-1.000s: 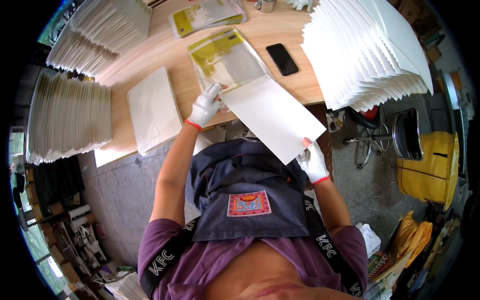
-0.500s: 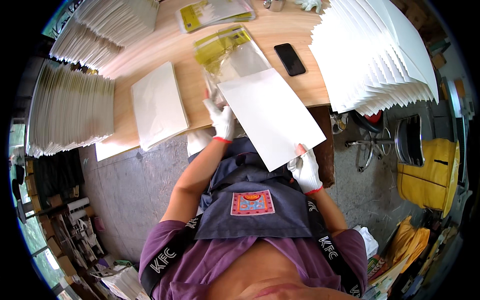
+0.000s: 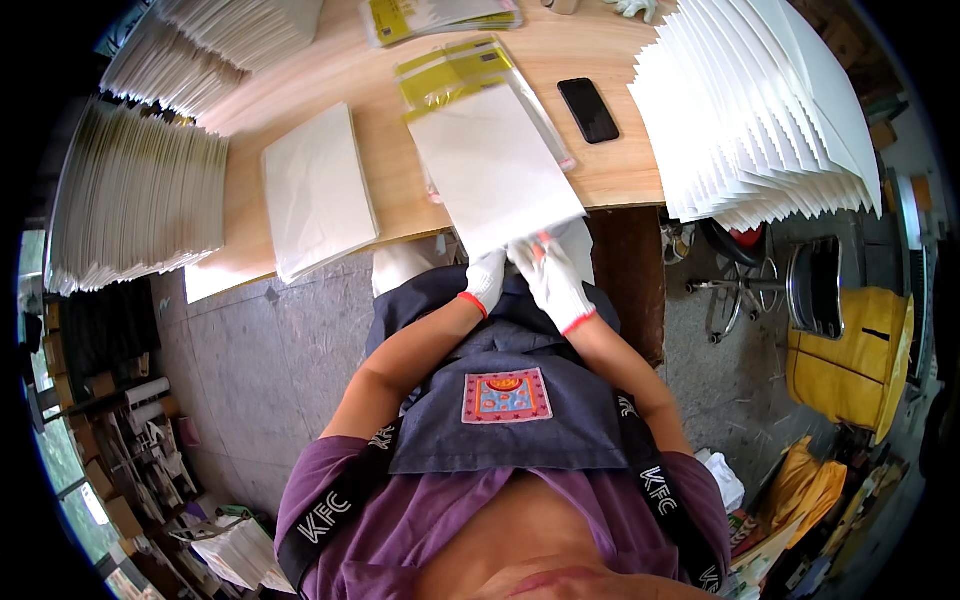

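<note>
A blank white sheet [image 3: 495, 170] lies at a slant over the table's near edge, above clear plastic bags with yellow-green printed tops [image 3: 455, 75]. Whether its far end is inside the top bag or just on it, I cannot tell. My left hand [image 3: 485, 280], in a white knit glove with a red cuff, is closed at the sheet's near left corner, fingers partly hidden. Beside it, my right hand [image 3: 553, 283], gloved alike with bare fingertips showing, pinches the near edge. Left of the sheet, a stack of white sheets in clear plastic [image 3: 318, 190] rests on the table.
Tall stacks of sheets [image 3: 140, 200] stand at the left, and a fanned pile of white sheets [image 3: 745, 130] at the right. A black phone [image 3: 588, 110] lies beside the bags. More bags [image 3: 440, 18] and a glove [image 3: 632, 8] lie at the back. A chair [image 3: 812, 285] stands at right.
The white sheet has moved left and away from me, over the bags. My right hand has come in leftward along its near edge; my left hand has drawn back from the bag to that edge.
</note>
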`<state>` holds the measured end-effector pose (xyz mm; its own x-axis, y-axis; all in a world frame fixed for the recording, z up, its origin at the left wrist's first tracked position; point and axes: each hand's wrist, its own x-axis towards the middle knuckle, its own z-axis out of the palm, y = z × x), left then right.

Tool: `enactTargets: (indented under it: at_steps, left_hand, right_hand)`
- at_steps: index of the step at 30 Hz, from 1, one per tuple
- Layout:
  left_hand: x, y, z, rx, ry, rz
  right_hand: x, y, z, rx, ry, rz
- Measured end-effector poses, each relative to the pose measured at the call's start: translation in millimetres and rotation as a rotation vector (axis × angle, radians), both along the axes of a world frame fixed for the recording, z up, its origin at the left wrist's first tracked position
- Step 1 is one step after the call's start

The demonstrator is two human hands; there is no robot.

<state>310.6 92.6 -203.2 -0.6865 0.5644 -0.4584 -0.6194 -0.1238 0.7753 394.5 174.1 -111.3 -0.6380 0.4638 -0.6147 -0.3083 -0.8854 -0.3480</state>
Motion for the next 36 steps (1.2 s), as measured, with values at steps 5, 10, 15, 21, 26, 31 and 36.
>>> enactTargets:
  at_steps: [5, 10, 15, 21, 26, 31, 36]
  left_hand:
    - [-26.1, -4.9, 43.4, 0.115, -0.303, -0.088]
    - [-50.8, -59.4, 48.7, -0.106, -0.119, -0.071]
    - [-73.6, -71.6, 79.2, -0.234, -0.018, -0.184]
    - [-83.5, -78.6, 69.0, -0.216, -0.046, -0.194]
    - [-77.8, -93.1, 85.0, -0.319, 0.093, -0.197]
    - [-92.3, -119.7, 49.6, -0.469, 0.529, -0.434]
    - [-76.0, -97.1, 82.5, -0.575, 1.753, -0.154]
  right_hand:
    - [-17.4, 5.8, -14.1, 0.132, 0.248, 0.296]
    - [-43.5, 8.0, 44.9, 1.36, -0.34, 0.934]
    - [-81.1, -5.2, 11.1, 2.167, -0.485, 1.168]
    - [-80.3, -6.2, 3.6, 1.885, -0.334, 1.166]
    - [37.5, 102.3, -35.7, 0.763, -0.137, -0.086]
    - [195.2, 190.7, -136.9, 1.203, -0.811, 0.351]
    - [154.3, 133.2, -39.1, 1.554, -1.308, 1.385]
